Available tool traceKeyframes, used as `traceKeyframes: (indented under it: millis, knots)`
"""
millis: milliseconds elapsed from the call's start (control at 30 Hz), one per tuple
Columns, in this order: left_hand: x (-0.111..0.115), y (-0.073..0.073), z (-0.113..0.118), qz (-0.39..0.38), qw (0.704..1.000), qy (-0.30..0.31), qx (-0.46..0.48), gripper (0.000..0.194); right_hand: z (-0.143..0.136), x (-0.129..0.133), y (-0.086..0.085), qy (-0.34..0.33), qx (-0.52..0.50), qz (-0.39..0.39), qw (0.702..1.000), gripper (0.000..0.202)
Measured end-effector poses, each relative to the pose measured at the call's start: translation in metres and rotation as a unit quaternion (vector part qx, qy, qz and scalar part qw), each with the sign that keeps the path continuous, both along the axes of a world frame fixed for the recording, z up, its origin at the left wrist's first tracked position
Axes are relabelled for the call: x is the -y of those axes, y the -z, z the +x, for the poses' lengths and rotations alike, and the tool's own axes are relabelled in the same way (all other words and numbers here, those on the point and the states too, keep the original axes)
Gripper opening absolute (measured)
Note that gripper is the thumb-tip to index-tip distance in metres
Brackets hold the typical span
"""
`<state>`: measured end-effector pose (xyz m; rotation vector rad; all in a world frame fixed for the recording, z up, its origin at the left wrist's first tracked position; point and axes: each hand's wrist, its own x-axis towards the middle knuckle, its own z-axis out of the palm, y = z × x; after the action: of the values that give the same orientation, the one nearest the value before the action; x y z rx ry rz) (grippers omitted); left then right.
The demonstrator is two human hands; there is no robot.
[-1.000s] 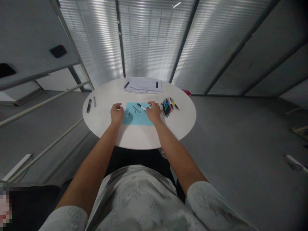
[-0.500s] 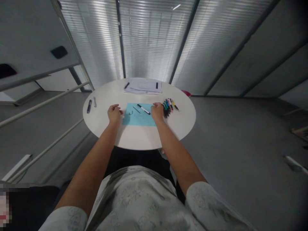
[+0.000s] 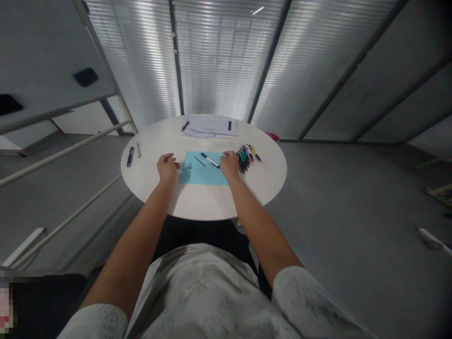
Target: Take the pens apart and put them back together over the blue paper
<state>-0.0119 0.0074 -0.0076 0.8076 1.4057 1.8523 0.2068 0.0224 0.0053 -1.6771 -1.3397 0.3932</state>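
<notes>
A light blue sheet (image 3: 203,178) lies on the round white table, between my two hands. My left hand (image 3: 167,168) rests at the sheet's left edge, its fingers loosely bent and apart, with nothing visible in them. At the right edge my right hand (image 3: 230,165) has its fingers curled in; whatever they may hold is hidden. A white pen with a black cap (image 3: 210,160) lies slantwise on the sheet, one end close to my right hand. Left of it is a thin dark line or stick (image 3: 199,161). Small dark marks (image 3: 190,166) show nearer my left hand.
Several coloured markers (image 3: 247,155) lie bunched beyond my right hand. Two pens (image 3: 130,157) are at the table's left side. A stack of papers (image 3: 210,126) with dark items on it sits at the back. A white railing (image 3: 70,139) runs along the left.
Both hands and the pen keep their places, apart from a slight shift of the view. The small dark marks on the left of the sheet look different in shape.
</notes>
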Motion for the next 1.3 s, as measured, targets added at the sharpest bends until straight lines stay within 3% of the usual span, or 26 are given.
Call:
traceKeyframes:
  millis: [167,367,567,900,1133,1300]
  knots:
    - [0.003,-0.004,0.002,-0.010,1.000,-0.002,0.005,0.026,-0.003,0.002,0.003,-0.042,0.082,-0.031,0.995,0.032]
    - [0.005,-0.006,0.004,-0.013,1.000,0.002,-0.008,0.025,-0.009,0.012,0.005,-0.083,0.226,-0.044,0.970,0.032]
    - [0.006,-0.007,0.005,-0.019,1.000,0.003,-0.020,0.024,-0.012,0.019,0.003,-0.089,0.286,-0.059,0.952,0.031]
    - [0.005,-0.005,0.004,-0.009,0.999,0.007,-0.041,0.022,-0.011,0.016,0.008,-0.075,0.303,-0.038,0.949,0.025]
    - [0.003,-0.001,0.004,-0.008,0.998,0.004,-0.056,0.022,-0.005,0.005,0.006,-0.038,0.218,0.032,0.975,0.027]
    - [0.006,-0.005,0.006,-0.014,0.998,0.003,-0.058,0.020,-0.011,0.006,0.005,-0.065,0.171,0.065,0.981,0.033]
